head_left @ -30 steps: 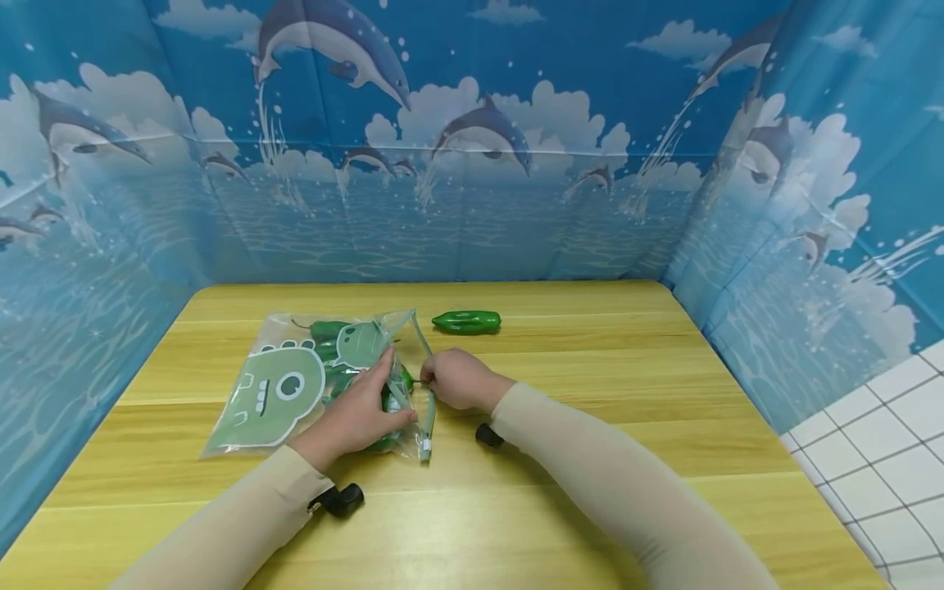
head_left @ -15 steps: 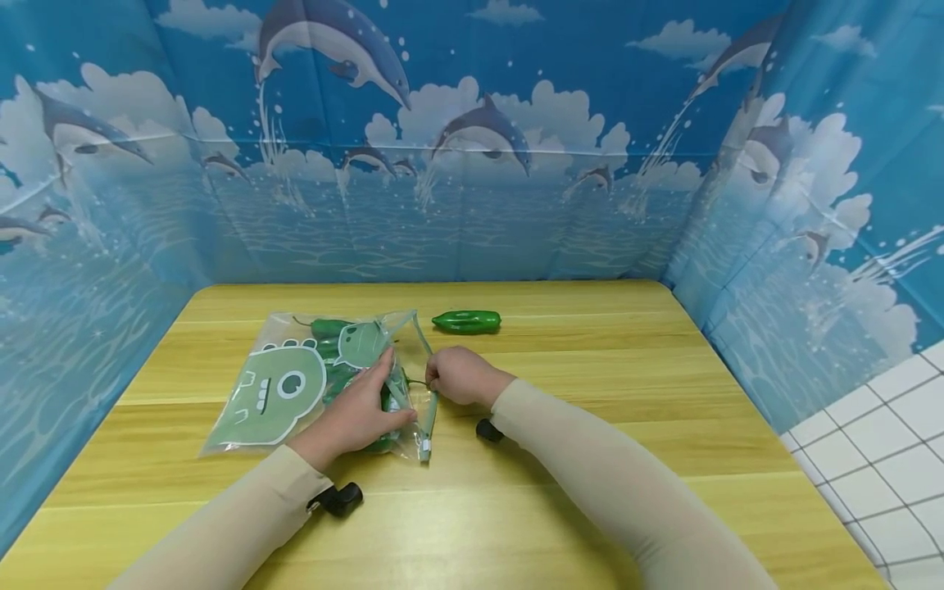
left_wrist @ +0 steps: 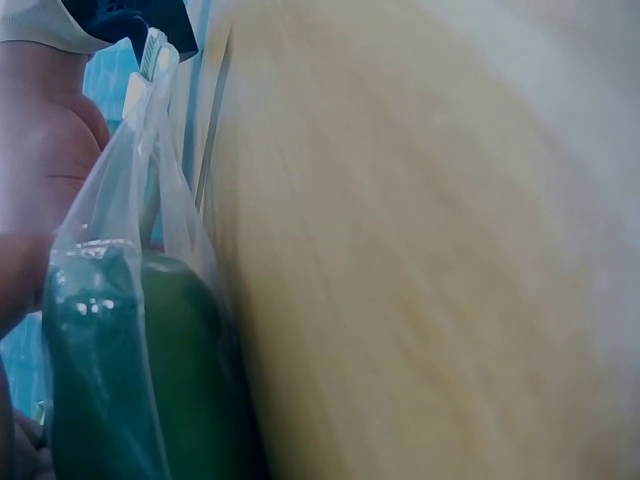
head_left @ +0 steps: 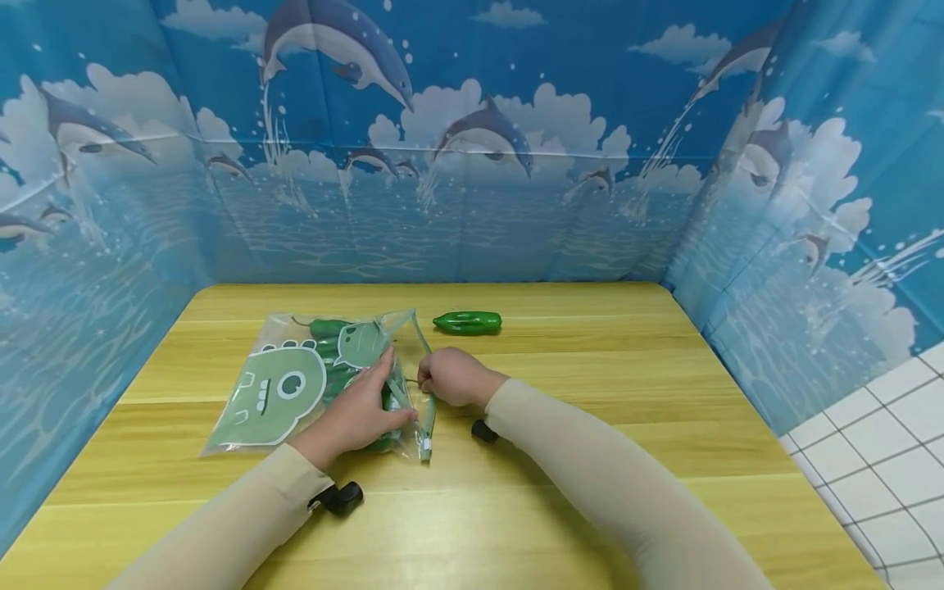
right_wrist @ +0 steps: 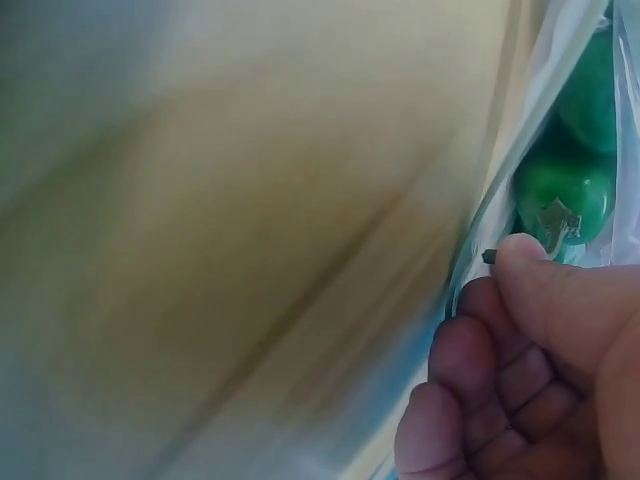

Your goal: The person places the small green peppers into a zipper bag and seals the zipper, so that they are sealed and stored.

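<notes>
A clear zip bag (head_left: 274, 393) with a green cartoon dinosaur print lies on the table, its mouth facing right. Several green peppers (head_left: 324, 329) are inside it. My left hand (head_left: 361, 414) rests on the bag near its mouth, index finger and thumb spread apart over the film. In the left wrist view, a pepper (left_wrist: 190, 370) shows through the plastic beside that hand. At the bag's mouth my right hand (head_left: 457, 377) pinches the stem of a green pepper (right_wrist: 565, 195), whose body sits inside the opening. The palm-side fingers (right_wrist: 465, 360) are curled.
One loose green pepper (head_left: 468, 323) lies on the wooden table (head_left: 590, 352) behind my right hand. A zip slider (head_left: 425, 445) sits at the near corner of the bag's mouth. Dolphin-print curtains (head_left: 472, 213) stand along the back and sides.
My right hand has shifted slightly left toward the bag's mouth, still pinching the stem. My left hand and the loose pepper have stayed put.
</notes>
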A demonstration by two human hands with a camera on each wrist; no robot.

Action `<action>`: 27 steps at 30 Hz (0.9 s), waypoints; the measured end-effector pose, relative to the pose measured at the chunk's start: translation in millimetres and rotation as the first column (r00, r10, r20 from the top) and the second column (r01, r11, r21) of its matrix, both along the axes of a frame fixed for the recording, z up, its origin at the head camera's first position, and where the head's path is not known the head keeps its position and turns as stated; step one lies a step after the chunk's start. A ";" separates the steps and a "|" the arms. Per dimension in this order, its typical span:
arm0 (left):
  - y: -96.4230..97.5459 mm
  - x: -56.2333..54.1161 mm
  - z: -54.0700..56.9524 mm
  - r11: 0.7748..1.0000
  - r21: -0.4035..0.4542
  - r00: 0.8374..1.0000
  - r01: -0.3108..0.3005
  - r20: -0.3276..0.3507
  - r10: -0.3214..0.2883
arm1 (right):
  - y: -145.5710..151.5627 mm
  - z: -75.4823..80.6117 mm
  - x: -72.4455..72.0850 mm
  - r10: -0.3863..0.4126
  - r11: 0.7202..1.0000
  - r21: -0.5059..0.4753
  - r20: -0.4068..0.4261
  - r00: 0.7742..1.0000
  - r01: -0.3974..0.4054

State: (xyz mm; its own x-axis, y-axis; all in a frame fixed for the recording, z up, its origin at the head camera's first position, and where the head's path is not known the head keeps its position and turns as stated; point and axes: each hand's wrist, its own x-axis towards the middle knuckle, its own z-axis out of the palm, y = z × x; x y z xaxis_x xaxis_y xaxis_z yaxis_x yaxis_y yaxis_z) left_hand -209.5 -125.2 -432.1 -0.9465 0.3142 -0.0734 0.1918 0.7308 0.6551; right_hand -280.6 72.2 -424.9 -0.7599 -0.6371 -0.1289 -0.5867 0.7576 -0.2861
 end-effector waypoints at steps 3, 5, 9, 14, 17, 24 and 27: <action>-0.4 -0.2 -0.5 1.000 0.004 1.000 0.004 -0.002 -0.004 | -2.9 0.1 0.4 0.014 1.000 -0.019 -0.008 1.000 -0.014; -0.7 -0.1 -0.4 1.000 0.006 1.000 0.000 0.003 0.000 | -4.5 -0.2 -0.2 0.018 1.000 -0.020 -0.015 1.000 -0.018; -1.4 0.6 0.8 1.000 0.008 1.000 -0.007 0.009 0.007 | -5.1 -0.4 -2.9 0.002 1.000 -0.016 -0.011 1.000 -0.002; -1.9 0.2 1.1 1.000 0.003 1.000 -0.008 0.017 0.008 | 2.4 0.0 -7.2 -0.031 0.998 -0.058 0.032 0.999 0.033; -1.8 -0.1 0.8 1.000 0.003 1.000 -0.009 0.017 0.009 | 11.8 2.4 -10.6 -0.069 0.989 -0.128 0.038 0.997 0.074; -1.4 0.6 1.0 1.000 -0.005 1.000 -0.010 0.013 0.010 | 38.1 9.8 -22.2 -0.199 0.927 -0.314 0.045 0.979 0.203; -0.8 0.7 1.1 1.000 -0.005 1.000 -0.010 0.014 0.010 | 49.2 13.5 -28.3 -0.249 0.897 -0.364 0.052 0.967 0.251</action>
